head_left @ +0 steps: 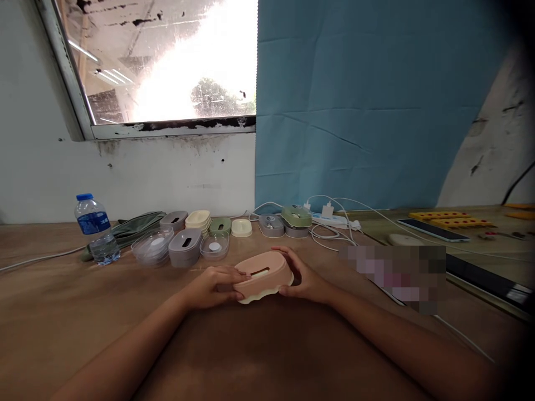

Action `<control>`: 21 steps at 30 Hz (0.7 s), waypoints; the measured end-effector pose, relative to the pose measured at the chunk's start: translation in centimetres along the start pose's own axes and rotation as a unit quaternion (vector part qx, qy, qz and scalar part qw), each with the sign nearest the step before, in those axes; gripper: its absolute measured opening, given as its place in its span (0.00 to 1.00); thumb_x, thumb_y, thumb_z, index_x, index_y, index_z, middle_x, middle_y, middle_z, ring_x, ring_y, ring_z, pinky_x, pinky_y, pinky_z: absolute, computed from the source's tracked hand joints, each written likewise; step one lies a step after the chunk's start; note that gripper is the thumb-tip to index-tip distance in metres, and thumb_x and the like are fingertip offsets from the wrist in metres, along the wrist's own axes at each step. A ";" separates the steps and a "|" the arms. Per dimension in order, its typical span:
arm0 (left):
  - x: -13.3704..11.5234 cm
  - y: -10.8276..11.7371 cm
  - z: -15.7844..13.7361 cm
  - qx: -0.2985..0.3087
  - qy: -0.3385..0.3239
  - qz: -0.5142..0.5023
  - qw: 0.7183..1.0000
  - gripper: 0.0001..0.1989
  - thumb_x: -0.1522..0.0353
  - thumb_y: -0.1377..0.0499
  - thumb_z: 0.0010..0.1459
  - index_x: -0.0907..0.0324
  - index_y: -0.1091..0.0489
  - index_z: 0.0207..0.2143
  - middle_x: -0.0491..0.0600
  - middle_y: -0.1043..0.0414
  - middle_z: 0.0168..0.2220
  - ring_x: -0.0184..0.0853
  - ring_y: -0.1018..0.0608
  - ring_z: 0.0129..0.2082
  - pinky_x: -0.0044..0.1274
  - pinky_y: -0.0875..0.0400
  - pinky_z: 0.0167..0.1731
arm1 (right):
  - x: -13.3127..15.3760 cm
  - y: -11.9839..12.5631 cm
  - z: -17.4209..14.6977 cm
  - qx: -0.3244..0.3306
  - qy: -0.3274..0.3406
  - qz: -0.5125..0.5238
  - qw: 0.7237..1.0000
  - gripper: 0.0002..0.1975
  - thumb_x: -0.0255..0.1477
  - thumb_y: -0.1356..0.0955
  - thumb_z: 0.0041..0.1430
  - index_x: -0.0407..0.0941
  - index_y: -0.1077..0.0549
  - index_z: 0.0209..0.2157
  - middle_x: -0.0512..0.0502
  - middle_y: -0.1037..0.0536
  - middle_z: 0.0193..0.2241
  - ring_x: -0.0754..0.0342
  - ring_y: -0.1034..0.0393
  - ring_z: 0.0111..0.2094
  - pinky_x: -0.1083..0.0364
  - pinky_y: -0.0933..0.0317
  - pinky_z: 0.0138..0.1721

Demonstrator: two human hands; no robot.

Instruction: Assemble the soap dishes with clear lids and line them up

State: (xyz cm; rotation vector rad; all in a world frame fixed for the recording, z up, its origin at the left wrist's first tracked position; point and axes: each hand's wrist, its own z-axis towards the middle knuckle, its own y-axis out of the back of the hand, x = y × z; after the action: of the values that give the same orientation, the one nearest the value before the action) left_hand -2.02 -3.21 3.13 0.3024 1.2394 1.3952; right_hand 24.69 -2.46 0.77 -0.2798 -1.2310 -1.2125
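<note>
A peach soap dish (265,270) with a long slot in its top and a wavy cream rim below is held just above the brown table, slightly tilted. My left hand (215,285) grips its left end, fingers over the top near the slot and thumb low on the front. Around the right end curls my right hand (305,278), fingers behind and thumb at the front rim. The underside of the dish is hidden. Behind it stand a grey slotted box (186,255), a clear tray (214,249) with a white disc, and a small cream dish (241,227).
At the left stands a water bottle (97,234) beside a dark green pouch (134,228). Stacked clear trays (152,250) sit nearby. Cables run from a white power strip (334,220) at the back. A phone (432,229) and yellow racks (451,219) lie right; a blurred patch hides something.
</note>
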 end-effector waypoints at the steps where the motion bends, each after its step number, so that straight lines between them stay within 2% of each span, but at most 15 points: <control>1: 0.0 0.1 -0.1 -0.011 0.014 -0.004 1.000 0.19 0.63 0.44 0.52 0.58 0.33 0.47 0.52 0.30 0.45 0.38 0.29 0.46 0.28 0.37 0.47 | -0.1 0.1 0.0 0.008 0.004 0.011 1.000 0.45 0.40 0.28 0.39 0.48 0.55 0.55 0.41 0.40 0.50 0.47 0.45 0.52 0.48 0.49 0.52; 4: 0.1 0.4 -0.5 -0.058 0.052 -0.001 0.997 0.16 0.63 0.45 0.52 0.59 0.31 0.43 0.50 0.27 0.41 0.36 0.26 0.39 0.25 0.33 0.40 | -0.7 0.2 0.1 0.013 0.023 0.035 0.999 0.47 0.40 0.28 0.38 0.49 0.57 0.55 0.40 0.43 0.53 0.47 0.49 0.55 0.47 0.52 0.54; 8: 0.9 0.6 -0.9 -0.170 0.071 0.059 0.981 0.16 0.64 0.46 0.54 0.61 0.32 0.43 0.50 0.27 0.38 0.34 0.26 0.36 0.22 0.32 0.36 | -1.2 0.6 0.2 0.020 0.010 0.041 0.999 0.47 0.39 0.27 0.39 0.49 0.57 0.55 0.40 0.40 0.51 0.48 0.45 0.53 0.47 0.52 0.54; 12: 2.0 1.6 -1.5 -0.294 0.060 0.226 0.927 0.16 0.64 0.47 0.55 0.60 0.34 0.45 0.52 0.29 0.42 0.36 0.28 0.42 0.28 0.38 0.44 | -1.0 1.2 0.0 0.040 0.006 -0.026 0.999 0.41 0.37 0.27 0.40 0.49 0.49 0.53 0.42 0.39 0.49 0.48 0.43 0.51 0.47 0.49 0.52; 14: 2.5 2.4 -1.9 -0.303 0.081 0.324 0.892 0.16 0.65 0.48 0.56 0.57 0.36 0.47 0.51 0.30 0.45 0.38 0.29 0.44 0.33 0.45 0.49 | -0.8 1.4 0.0 0.048 0.010 -0.102 0.994 0.34 0.37 0.27 0.39 0.48 0.42 0.49 0.43 0.37 0.47 0.47 0.42 0.49 0.48 0.47 0.50; 16: 3.1 3.3 -2.3 -0.293 0.121 0.398 0.861 0.16 0.64 0.50 0.57 0.55 0.37 0.48 0.52 0.31 0.46 0.39 0.29 0.44 0.35 0.49 0.49 | -0.7 1.5 0.0 0.057 0.015 -0.171 0.984 0.30 0.38 0.27 0.38 0.48 0.37 0.44 0.44 0.37 0.45 0.46 0.41 0.47 0.48 0.47 0.50; 19: 4.2 4.1 -2.9 -0.280 0.183 0.461 0.822 0.17 0.64 0.53 0.58 0.56 0.38 0.48 0.54 0.30 0.43 0.42 0.30 0.43 0.36 0.50 0.47 | -0.6 1.5 0.0 0.066 0.018 -0.213 0.975 0.28 0.40 0.27 0.37 0.47 0.34 0.42 0.45 0.38 0.44 0.47 0.41 0.47 0.49 0.47 0.50; 21: 4.9 4.3 -3.2 -0.263 0.212 0.486 0.806 0.17 0.64 0.54 0.58 0.58 0.38 0.48 0.55 0.29 0.41 0.43 0.30 0.42 0.36 0.49 0.45 | -0.5 1.3 0.0 0.064 0.012 -0.221 0.973 0.27 0.40 0.28 0.37 0.47 0.34 0.42 0.45 0.39 0.44 0.47 0.42 0.47 0.50 0.47 0.50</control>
State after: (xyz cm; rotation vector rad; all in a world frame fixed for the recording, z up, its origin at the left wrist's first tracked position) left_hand -8.29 0.42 2.91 0.2420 0.9802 2.7559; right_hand 25.87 -1.63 0.88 0.1138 -1.3890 -1.5008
